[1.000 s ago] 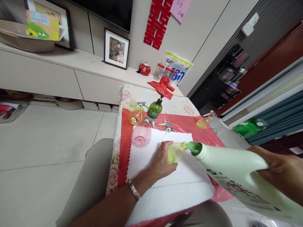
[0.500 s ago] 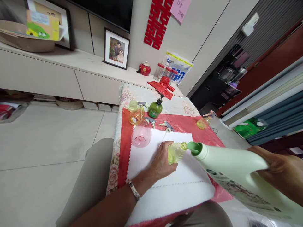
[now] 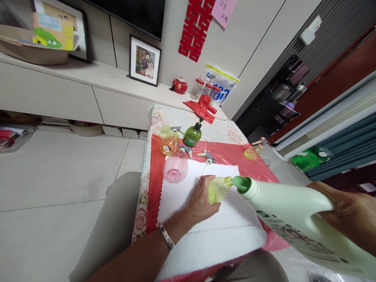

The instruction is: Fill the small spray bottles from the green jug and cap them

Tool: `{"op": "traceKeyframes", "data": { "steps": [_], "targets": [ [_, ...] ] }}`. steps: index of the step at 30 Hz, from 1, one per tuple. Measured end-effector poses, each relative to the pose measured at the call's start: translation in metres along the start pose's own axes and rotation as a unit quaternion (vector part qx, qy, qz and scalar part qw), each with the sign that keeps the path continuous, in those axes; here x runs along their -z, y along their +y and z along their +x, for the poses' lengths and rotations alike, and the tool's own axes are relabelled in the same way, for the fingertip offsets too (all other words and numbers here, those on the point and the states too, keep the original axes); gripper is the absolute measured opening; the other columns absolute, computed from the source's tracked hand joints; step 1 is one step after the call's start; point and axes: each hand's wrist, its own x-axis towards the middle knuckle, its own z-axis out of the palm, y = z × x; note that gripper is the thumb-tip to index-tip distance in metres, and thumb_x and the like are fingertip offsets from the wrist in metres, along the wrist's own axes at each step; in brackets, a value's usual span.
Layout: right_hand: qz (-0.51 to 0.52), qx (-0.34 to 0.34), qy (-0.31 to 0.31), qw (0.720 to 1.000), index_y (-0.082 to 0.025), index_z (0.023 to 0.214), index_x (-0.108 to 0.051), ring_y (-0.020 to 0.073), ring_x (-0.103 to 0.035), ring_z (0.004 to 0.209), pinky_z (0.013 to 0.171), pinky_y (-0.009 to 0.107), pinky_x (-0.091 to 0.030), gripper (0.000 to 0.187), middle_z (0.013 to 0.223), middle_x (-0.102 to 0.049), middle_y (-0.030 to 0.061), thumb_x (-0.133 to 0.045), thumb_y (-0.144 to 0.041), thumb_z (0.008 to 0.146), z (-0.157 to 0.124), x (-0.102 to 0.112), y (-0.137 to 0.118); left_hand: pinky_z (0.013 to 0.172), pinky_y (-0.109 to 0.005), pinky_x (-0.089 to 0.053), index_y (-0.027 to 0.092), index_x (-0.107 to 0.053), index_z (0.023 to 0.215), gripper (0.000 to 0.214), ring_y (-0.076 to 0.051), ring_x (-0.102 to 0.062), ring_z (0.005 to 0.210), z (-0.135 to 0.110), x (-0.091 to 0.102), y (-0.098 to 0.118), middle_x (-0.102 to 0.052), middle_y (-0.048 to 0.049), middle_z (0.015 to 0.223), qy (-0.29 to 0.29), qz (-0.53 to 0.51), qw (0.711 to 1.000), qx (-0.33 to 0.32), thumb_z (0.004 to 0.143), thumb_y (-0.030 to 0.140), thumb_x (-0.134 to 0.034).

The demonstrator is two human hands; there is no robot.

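My left hand [image 3: 204, 199] is wrapped round a clear yellow bottle [image 3: 219, 190], tilted over the white cloth [image 3: 205, 246]. By its handle, my right hand [image 3: 349, 207] grips a large pale green jug [image 3: 288, 203], tipped so its green spout [image 3: 241, 182] meets or nearly touches the bottle's open mouth. Whether liquid flows between them I cannot tell. Left of the bottle lies a clear pink bottle [image 3: 175, 168]. Behind that are an orange bottle [image 3: 169, 144] and a green pump bottle [image 3: 192, 135]. Grey-green spray heads [image 3: 207, 156] lie on the red sheet.
A spray bottle [image 3: 254, 150] stands at the table's right edge. Crumpled red plastic [image 3: 202, 105] lies at the back, before glass jars [image 3: 196, 89] on the cabinet [image 3: 126, 94]. The red sheet [image 3: 223, 150] covers part of the flowered tablecloth [image 3: 223, 131].
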Motion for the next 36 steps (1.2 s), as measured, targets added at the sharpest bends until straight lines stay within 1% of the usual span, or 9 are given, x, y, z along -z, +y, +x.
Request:
{"op": "traceKeyframes", "data": {
  "steps": [2,6,12,15,21,28,30,34,36],
  "targets": [
    [-0.003,0.003,0.009,1.000,-0.032,0.099,-0.057,0.0178,-0.065,0.063,0.058,0.029,-0.044,0.030,0.070,-0.066,-0.0059,-0.041,-0.034,0.074,-0.003,0.001,-0.004,0.104,-0.051,-0.046,0.019,-0.037,0.129,0.076,-0.030,-0.052,0.119,0.000,0.000,0.000,-0.051,-0.0116,0.125,0.000,0.001,1.000,-0.001,0.059,0.007,-0.065],
    [-0.002,-0.011,0.001,1.000,-0.032,0.100,-0.056,0.0174,-0.066,0.063,0.058,0.029,-0.045,0.030,0.068,-0.066,-0.0073,-0.042,-0.035,0.073,-0.003,0.002,-0.004,0.104,-0.050,-0.046,0.019,-0.037,0.129,0.077,-0.030,-0.052,0.119,0.000,-0.001,-0.003,-0.051,-0.0111,0.125,0.002,0.002,1.000,-0.008,0.059,0.008,-0.066],
    [-0.012,-0.033,-0.047,0.998,-0.037,0.104,-0.057,0.0192,-0.068,0.068,0.058,0.028,-0.046,0.037,0.074,-0.068,-0.0078,-0.048,-0.040,0.068,0.011,-0.007,0.015,0.105,-0.050,-0.045,0.021,-0.037,0.130,0.077,-0.030,-0.051,0.120,0.000,-0.002,-0.005,-0.051,-0.0102,0.126,0.006,-0.003,1.000,-0.008,0.059,0.008,-0.066],
    [-0.010,-0.033,-0.045,0.998,-0.038,0.105,-0.056,0.0184,-0.068,0.070,0.058,0.027,-0.047,0.037,0.077,-0.069,-0.0085,-0.048,-0.040,0.068,0.014,-0.010,0.020,0.105,-0.050,-0.045,0.020,-0.037,0.130,0.077,-0.030,-0.051,0.120,-0.001,-0.002,-0.003,-0.051,-0.0107,0.126,0.003,-0.003,1.000,-0.007,0.059,0.008,-0.066],
    [-0.009,-0.032,-0.039,0.999,-0.036,0.104,-0.057,0.0185,-0.068,0.068,0.059,0.027,-0.047,0.037,0.074,-0.069,-0.0078,-0.048,-0.039,0.069,0.008,-0.005,0.010,0.105,-0.050,-0.045,0.018,-0.037,0.130,0.077,-0.030,-0.051,0.119,0.000,-0.001,-0.002,-0.051,-0.0119,0.126,0.000,0.000,1.000,-0.004,0.059,0.008,-0.066],
    [-0.006,0.000,0.014,1.000,-0.032,0.099,-0.058,0.0178,-0.066,0.061,0.057,0.028,-0.044,0.031,0.066,-0.066,-0.0059,-0.041,-0.034,0.073,-0.003,0.001,-0.003,0.105,-0.051,-0.045,0.022,-0.036,0.130,0.078,-0.030,-0.052,0.120,0.000,-0.002,-0.004,-0.051,-0.0104,0.125,0.006,-0.004,1.000,-0.010,0.059,0.008,-0.066],
    [-0.008,-0.003,0.009,1.000,-0.032,0.099,-0.058,0.0180,-0.067,0.062,0.057,0.028,-0.044,0.031,0.068,-0.067,-0.0059,-0.041,-0.034,0.073,-0.001,0.000,-0.001,0.105,-0.051,-0.045,0.022,-0.037,0.130,0.078,-0.030,-0.052,0.120,0.000,-0.002,-0.004,-0.051,-0.0101,0.125,0.008,-0.004,1.000,-0.011,0.059,0.008,-0.066],
    [-0.001,-0.022,-0.031,0.999,-0.034,0.101,-0.057,0.0189,-0.068,0.067,0.059,0.029,-0.046,0.035,0.072,-0.068,-0.0066,-0.046,-0.038,0.068,0.003,0.000,0.002,0.105,-0.051,-0.045,0.021,-0.037,0.129,0.077,-0.030,-0.052,0.119,0.001,-0.002,-0.004,-0.051,-0.0109,0.125,0.008,-0.003,1.000,-0.009,0.059,0.007,-0.066],
    [0.000,-0.027,-0.032,0.999,-0.034,0.101,-0.056,0.0186,-0.067,0.067,0.059,0.029,-0.046,0.035,0.072,-0.068,-0.0069,-0.045,-0.038,0.068,0.002,0.002,0.001,0.105,-0.051,-0.045,0.020,-0.037,0.129,0.077,-0.030,-0.052,0.119,0.001,-0.002,-0.004,-0.051,-0.0111,0.125,0.008,0.000,1.000,-0.007,0.059,0.007,-0.065]
  ]
}}
